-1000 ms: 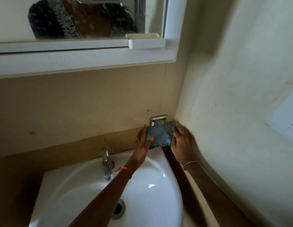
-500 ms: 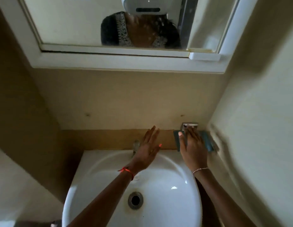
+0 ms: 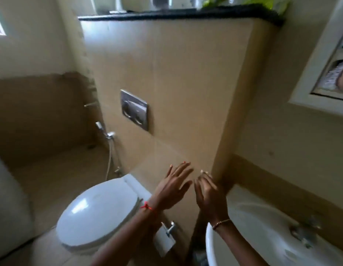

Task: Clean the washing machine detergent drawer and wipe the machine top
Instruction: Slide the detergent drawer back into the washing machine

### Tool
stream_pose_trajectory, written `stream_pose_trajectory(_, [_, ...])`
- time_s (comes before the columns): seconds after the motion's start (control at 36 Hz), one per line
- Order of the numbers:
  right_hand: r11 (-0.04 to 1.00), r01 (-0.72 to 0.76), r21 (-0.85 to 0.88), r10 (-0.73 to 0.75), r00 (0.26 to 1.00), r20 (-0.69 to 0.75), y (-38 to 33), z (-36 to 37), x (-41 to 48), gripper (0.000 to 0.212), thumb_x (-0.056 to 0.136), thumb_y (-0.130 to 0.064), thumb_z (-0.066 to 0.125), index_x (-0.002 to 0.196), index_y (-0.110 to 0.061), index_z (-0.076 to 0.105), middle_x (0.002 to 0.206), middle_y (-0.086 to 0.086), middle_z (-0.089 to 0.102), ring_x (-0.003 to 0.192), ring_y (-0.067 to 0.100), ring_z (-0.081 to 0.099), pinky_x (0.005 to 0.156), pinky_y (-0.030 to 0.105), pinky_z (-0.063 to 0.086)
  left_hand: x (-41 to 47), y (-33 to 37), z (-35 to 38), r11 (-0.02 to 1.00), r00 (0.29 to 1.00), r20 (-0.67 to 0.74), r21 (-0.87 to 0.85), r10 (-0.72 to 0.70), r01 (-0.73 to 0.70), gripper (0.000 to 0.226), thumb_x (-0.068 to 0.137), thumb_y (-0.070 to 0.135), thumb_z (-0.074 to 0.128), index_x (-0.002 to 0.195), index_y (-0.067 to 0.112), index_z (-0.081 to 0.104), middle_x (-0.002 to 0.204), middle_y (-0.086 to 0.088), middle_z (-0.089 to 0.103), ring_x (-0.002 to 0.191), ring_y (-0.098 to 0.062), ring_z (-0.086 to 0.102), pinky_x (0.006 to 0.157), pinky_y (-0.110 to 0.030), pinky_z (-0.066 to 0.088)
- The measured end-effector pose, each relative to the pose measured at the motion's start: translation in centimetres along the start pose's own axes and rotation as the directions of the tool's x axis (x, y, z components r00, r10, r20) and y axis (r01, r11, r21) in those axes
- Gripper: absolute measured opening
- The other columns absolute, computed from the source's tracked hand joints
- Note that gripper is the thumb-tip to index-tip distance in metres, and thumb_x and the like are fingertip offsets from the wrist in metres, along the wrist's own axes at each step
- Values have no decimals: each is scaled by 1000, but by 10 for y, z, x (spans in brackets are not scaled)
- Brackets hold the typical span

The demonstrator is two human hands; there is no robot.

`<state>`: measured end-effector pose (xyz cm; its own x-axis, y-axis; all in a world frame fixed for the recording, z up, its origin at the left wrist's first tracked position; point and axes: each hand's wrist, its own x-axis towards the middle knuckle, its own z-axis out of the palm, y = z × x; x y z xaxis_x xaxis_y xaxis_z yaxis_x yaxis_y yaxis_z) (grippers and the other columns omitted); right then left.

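Note:
Both of my hands hover empty in front of a beige tiled half wall. My left hand [image 3: 174, 186], with a red thread at the wrist, has its fingers spread. Close beside it, my right hand [image 3: 209, 192], with a thin bracelet, has loosely curled fingers and holds nothing. No washing machine, detergent drawer or cloth is in view. The picture is blurred by motion.
A white toilet [image 3: 97, 214] with its lid down stands at lower left. The white sink [image 3: 262, 237] and its tap [image 3: 305, 231] are at lower right. A chrome flush plate [image 3: 134, 109] sits on the half wall, a spray hose [image 3: 109, 143] to its left, a mirror frame [image 3: 318, 73] upper right.
The view has swung left from the sink to the toilet side. My right hand has left the grey-blue cloth at the sink's corner. Both hands now hang empty in the air.

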<state>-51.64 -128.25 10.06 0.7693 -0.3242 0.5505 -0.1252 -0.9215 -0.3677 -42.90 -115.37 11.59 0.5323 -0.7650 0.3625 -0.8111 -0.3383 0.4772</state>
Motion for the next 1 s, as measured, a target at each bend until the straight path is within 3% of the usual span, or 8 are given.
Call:
stream_pose_trajectory(0.06, [997,83,0,-83,995,49,-49,24,8,65,99,-43,19,92,-6,72,105,14,70,101,26,66,85,37,54,-35,-31,-34,991,996,-43,104,-83,87,59,91,46,25,139,17,44,150,-2,35,141,-14,24,116,-39,6])
stream_pose_trajectory(0.14, [981,188,41,-192,975,111,-122,59,14,72,99,-45,13,85,-7,73,98,15,71,90,26,69,75,34,56,-90,-70,-85,951,972,-122,217,-199,222,57,91,48,28,132,17,52,143,-3,45,135,-19,39,114,-50,22])
stream_pose_trajectory(0.25, [935,337,113,-351,926,139,-214,112,12,73,99,-45,11,84,-10,74,94,12,73,85,24,70,70,32,56,-162,-116,-152,843,907,-149,335,-394,421,69,84,56,14,135,22,45,146,3,40,136,-15,34,117,-36,16])
stream_pose_trajectory(0.42, [854,465,232,-507,844,174,-342,179,-2,74,98,-47,10,84,-11,73,96,9,72,87,22,70,71,30,56,-273,-179,-234,660,770,-261,401,-583,635,46,97,43,36,137,21,42,148,4,35,139,-10,27,116,-33,14])
stream_pose_trajectory(0.56, [765,557,322,-622,770,145,-440,215,-8,72,98,-46,11,82,-11,72,90,8,72,84,21,70,65,28,55,-349,-213,-288,528,643,-364,371,-674,764,45,96,44,39,134,20,45,146,5,38,138,-9,29,115,-34,17])
stream_pose_trajectory(0.69, [674,624,395,-715,685,138,-524,243,-15,40,84,-37,40,79,-13,71,86,5,71,80,19,70,63,26,55,-400,-238,-328,431,520,-449,292,-727,854,44,95,42,42,132,20,48,145,5,39,136,-9,32,115,-36,18])
stream_pose_trajectory(1.0, [537,665,519,-821,552,142,-669,323,-8,37,83,-39,40,83,-16,70,86,-1,71,80,15,69,62,25,54,-466,-326,-413,307,326,-545,127,-773,943,35,93,35,49,120,13,56,127,0,56,116,-18,53,96,-28,38])
